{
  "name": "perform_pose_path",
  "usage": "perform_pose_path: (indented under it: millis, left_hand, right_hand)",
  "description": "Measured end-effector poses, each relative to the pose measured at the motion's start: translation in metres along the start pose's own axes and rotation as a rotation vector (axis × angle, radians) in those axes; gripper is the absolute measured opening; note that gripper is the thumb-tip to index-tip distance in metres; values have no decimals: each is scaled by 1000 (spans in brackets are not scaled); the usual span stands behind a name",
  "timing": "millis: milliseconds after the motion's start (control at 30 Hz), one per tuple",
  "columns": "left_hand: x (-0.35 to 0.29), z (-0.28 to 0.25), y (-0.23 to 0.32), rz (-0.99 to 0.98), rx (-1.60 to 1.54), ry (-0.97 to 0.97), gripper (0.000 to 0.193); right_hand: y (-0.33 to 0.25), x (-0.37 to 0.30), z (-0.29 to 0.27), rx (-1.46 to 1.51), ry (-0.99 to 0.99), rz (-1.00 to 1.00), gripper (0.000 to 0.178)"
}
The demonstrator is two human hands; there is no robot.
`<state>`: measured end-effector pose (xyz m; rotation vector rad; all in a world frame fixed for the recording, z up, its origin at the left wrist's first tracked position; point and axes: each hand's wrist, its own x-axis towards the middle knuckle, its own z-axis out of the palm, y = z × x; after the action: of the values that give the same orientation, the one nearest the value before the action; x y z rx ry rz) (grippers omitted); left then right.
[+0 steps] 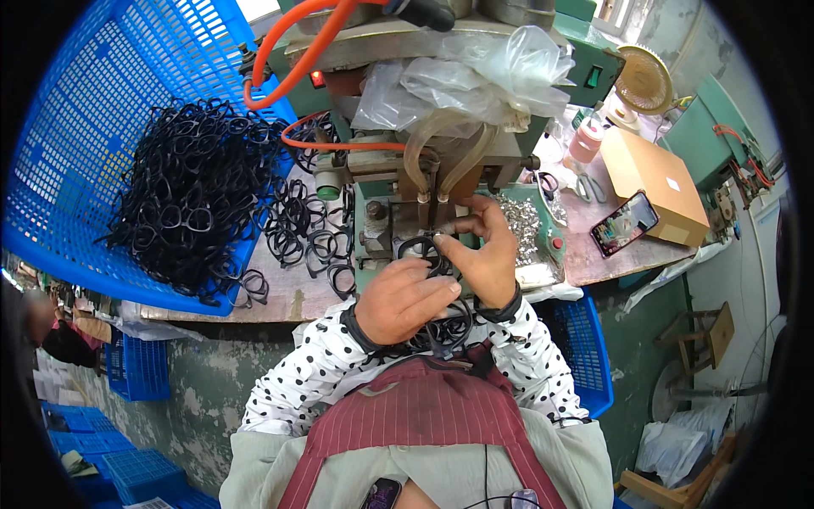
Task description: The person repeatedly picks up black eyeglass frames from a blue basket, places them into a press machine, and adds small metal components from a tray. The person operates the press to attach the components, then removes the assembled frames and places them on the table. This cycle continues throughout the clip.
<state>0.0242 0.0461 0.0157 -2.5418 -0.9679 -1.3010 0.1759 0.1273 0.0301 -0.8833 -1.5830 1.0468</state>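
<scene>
A black glasses frame [414, 246] is held under the press head of a green bench machine [377, 225], just below its two clear tubes. My left hand [403, 304] curls over the frame from the near side, its fingers closed on it. The thumb and index finger of my right hand [492, 254] pinch at the frame's far right end, close to the metal tooling; the exact contact is partly hidden. More black glasses frames [448, 329] lie against my apron below my hands. Right of the machine, a tray of small shiny metal parts [521, 229] sits beside my right hand.
A large blue basket [76, 246] piled with black frames [182, 195] stands at left. Loose frames [297, 222] lie between it and the machine. Orange hoses [263, 64] arch above. Rightward are scissors [591, 188], a phone [625, 224] and a cardboard box [657, 191].
</scene>
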Motion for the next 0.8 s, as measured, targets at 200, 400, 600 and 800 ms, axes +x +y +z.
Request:
perform_pose_path:
  millis: [200,400,600,800]
  left_hand:
    - [1,-4,12,133,-52,-16,36]
    - [7,4,-9,102,-190,-100,39]
    - [5,8,-12,102,-206,-78,40]
    - [4,11,-11,89,-234,-45,39]
  right_hand:
    - [6,4,14,174,26,61,58]
    - [35,15,-24,-317,217,-121,50]
    - [134,9,-110,-744,283,122,31]
    - [124,-6,-95,-1011,230,-147,14]
